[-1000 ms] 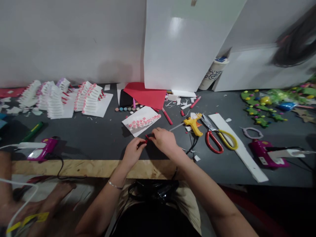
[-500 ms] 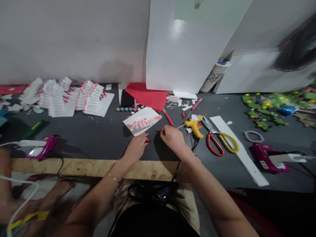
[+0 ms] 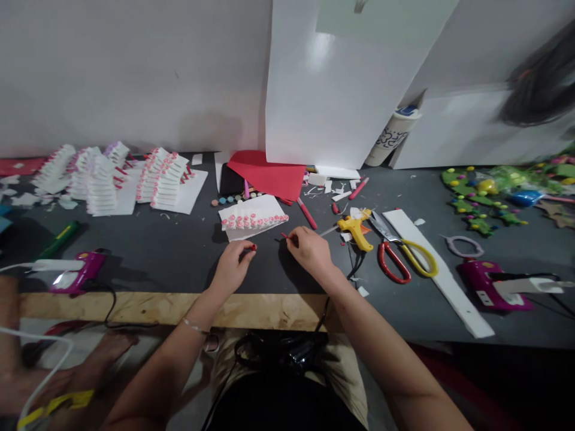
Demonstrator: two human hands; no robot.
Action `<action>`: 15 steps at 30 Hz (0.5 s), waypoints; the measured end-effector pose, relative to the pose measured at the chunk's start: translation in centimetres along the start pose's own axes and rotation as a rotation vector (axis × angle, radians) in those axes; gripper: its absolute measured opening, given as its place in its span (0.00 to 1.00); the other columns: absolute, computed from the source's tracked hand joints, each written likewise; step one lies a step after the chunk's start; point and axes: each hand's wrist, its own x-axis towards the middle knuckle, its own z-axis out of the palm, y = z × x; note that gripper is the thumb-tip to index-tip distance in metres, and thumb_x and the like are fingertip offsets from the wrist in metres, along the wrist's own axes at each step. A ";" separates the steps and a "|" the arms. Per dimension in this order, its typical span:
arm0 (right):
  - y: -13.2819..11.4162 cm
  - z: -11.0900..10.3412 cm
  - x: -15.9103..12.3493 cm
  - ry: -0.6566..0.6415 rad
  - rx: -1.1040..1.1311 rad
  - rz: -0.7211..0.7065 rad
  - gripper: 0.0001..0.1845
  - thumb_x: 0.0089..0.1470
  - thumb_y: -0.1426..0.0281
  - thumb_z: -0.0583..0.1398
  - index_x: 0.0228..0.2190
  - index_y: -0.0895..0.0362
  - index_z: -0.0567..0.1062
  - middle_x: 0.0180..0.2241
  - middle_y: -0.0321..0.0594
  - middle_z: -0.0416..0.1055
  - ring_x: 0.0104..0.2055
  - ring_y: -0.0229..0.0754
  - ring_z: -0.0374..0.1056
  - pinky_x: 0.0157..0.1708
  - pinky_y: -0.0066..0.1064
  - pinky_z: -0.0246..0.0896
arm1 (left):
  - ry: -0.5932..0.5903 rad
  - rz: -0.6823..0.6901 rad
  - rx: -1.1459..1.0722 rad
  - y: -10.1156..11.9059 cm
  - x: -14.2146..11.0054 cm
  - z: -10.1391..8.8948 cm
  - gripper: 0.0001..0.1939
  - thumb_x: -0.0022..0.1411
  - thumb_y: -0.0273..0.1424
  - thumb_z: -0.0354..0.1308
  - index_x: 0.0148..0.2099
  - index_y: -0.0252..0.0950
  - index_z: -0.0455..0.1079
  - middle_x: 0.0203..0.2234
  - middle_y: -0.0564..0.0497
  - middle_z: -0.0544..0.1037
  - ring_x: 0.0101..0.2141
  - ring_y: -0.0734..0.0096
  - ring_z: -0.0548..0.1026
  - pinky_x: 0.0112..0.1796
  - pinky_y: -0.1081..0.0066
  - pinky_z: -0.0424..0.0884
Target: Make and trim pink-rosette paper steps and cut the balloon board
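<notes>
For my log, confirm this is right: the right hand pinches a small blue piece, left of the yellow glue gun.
The small piece is red, not blue, as the head view shows; the right hand pinches it left of the yellow glue gun.

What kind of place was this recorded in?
Probably a craft workshop or a shared handiwork bench: a yellow glue gun and large scissors lie on the dark tabletop, along with decorated green felt-like pieces.

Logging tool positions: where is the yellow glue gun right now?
In the head view, the yellow glue gun lies on the dark table, right of the right hand and just left of the scissors.
</notes>
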 end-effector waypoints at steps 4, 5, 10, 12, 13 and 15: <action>0.6 0.6 0.1 0.079 0.240 -0.052 0.05 0.57 0.70 0.57 0.31 0.55 0.74 0.32 0.41 0.76 0.35 0.43 0.71 0.34 0.31 0.60 | -0.062 0.033 -0.051 2.2 1.4 1.5 0.03 0.63 0.31 0.57 0.39 0.40 0.72 0.34 0.49 0.80 0.38 0.64 0.76 0.42 0.63 0.72; 0.7 0.7 0.2 0.097 0.326 -0.042 0.05 0.56 0.70 0.57 0.32 0.55 0.74 0.32 0.41 0.76 0.34 0.43 0.71 0.34 0.31 0.61 | -0.066 0.037 -0.082 2.6 2.0 2.0 0.03 0.63 0.31 0.58 0.39 0.40 0.72 0.34 0.50 0.80 0.38 0.64 0.76 0.42 0.63 0.72; 1.6 0.6 0.4 0.173 0.732 0.058 0.12 0.56 0.64 0.56 0.39 0.56 0.75 0.34 0.41 0.77 0.33 0.42 0.71 0.36 0.33 0.65 | -0.037 -0.018 -0.316 2.9 4.4 4.6 0.03 0.62 0.31 0.58 0.38 0.39 0.72 0.35 0.50 0.80 0.37 0.66 0.77 0.40 0.66 0.72; 1.7 0.7 0.5 0.117 0.852 0.101 0.12 0.55 0.62 0.57 0.37 0.55 0.75 0.31 0.39 0.76 0.30 0.41 0.70 0.34 0.33 0.65 | -0.023 -0.061 -0.396 2.6 4.7 5.4 0.04 0.61 0.31 0.58 0.37 0.38 0.72 0.34 0.50 0.80 0.36 0.66 0.77 0.40 0.66 0.72; 1.8 0.7 0.6 0.080 0.910 0.124 0.12 0.54 0.61 0.58 0.35 0.55 0.75 0.29 0.38 0.75 0.28 0.40 0.69 0.32 0.32 0.64 | -0.023 -0.082 -0.428 2.5 4.7 5.7 0.04 0.61 0.31 0.58 0.36 0.38 0.72 0.34 0.50 0.80 0.36 0.66 0.77 0.40 0.66 0.72; 1.7 0.8 0.7 0.016 1.015 0.158 0.12 0.51 0.59 0.61 0.32 0.54 0.74 0.26 0.35 0.72 0.25 0.37 0.66 0.28 0.30 0.62 | -0.025 -0.116 -0.478 2.2 4.6 6.0 0.04 0.60 0.33 0.59 0.36 0.38 0.72 0.32 0.50 0.80 0.34 0.67 0.76 0.39 0.66 0.72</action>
